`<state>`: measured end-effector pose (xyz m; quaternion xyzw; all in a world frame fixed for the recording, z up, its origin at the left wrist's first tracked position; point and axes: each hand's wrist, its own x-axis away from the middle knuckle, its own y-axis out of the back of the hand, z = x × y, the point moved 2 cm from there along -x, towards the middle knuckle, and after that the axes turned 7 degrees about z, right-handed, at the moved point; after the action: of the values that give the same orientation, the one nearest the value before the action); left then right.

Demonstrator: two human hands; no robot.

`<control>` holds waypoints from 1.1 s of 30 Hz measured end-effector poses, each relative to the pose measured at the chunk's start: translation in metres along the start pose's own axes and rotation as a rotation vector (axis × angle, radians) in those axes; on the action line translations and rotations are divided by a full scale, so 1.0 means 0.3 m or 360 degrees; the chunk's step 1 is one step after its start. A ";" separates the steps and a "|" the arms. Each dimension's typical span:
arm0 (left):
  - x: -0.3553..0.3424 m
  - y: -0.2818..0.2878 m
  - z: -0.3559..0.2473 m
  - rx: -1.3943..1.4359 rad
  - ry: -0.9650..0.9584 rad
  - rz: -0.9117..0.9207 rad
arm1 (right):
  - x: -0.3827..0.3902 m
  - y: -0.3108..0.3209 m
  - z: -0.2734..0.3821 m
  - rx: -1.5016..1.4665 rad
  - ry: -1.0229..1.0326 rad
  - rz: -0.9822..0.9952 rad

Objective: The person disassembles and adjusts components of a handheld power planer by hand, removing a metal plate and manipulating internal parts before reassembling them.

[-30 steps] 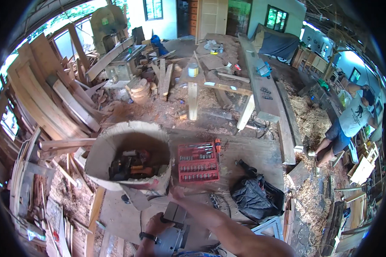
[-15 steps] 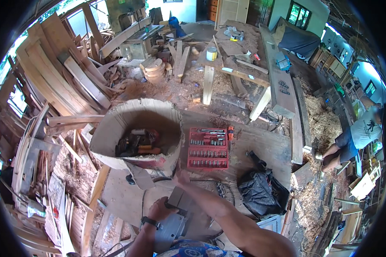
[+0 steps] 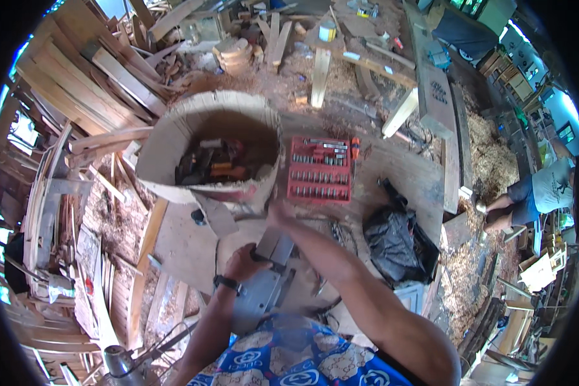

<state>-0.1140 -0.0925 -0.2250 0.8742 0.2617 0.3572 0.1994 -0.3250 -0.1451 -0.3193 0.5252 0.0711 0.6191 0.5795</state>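
In front of me lies a grey metal tool plate (image 3: 254,297) with a grey-brown rectangular block (image 3: 275,247) at its far end. My left hand (image 3: 243,262), with a dark band at the wrist, curls its fingers around a dark part beside the block. My right hand (image 3: 279,215) reaches across to the block's far end; its fingers look bent, and their tips are hidden. Just beyond stands an open cardboard box (image 3: 149,151), with dark tools and an orange-handled one inside. Right of it a red socket set case (image 3: 320,184) lies open.
A black bag (image 3: 400,244) sits on the right of the board, and an orange-handled screwdriver (image 3: 355,148) lies beside the case. Stacked planks (image 3: 77,83) lean at the left. A workbench (image 3: 379,60) stands farther off. A co-worker (image 3: 540,190) is at the far right.
My view has tipped downward, so the scene sits higher and more of my patterned shirt shows. Both hands remain at the tool and block.
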 end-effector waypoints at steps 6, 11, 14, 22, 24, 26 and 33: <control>-0.007 -0.001 0.044 -0.0013 -0.0017 -0.0006 | 0.028 0.032 0.002 0.0251 0.0095 -0.0324; 0.013 0.013 0.006 -0.0068 0.0082 0.0007 | 0.209 0.179 -0.037 -0.0727 0.0267 -0.0138; -0.026 0.023 0.024 -0.0004 0.0026 0.0040 | 0.292 0.120 -0.147 -0.2198 0.0435 0.0076; -0.027 0.040 -0.017 0.0566 0.0009 -0.0145 | 0.537 0.131 -0.184 -0.2427 0.0553 0.0310; -0.026 0.044 -0.015 0.0489 -0.0056 -0.0042 | 0.564 0.116 -0.174 -0.2374 0.0556 0.0273; -0.073 0.027 0.029 0.0420 -0.0128 0.0049 | 0.582 0.094 -0.148 -0.2180 0.0555 0.0310; -0.094 0.010 0.060 0.0176 -0.0283 -0.0001 | 0.678 0.067 -0.007 -0.0556 0.0374 -0.0148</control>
<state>-0.1170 -0.1147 -0.2502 0.9120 0.2625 0.2632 0.1734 -0.2940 0.0107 -0.1909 0.3373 0.0539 0.6516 0.6773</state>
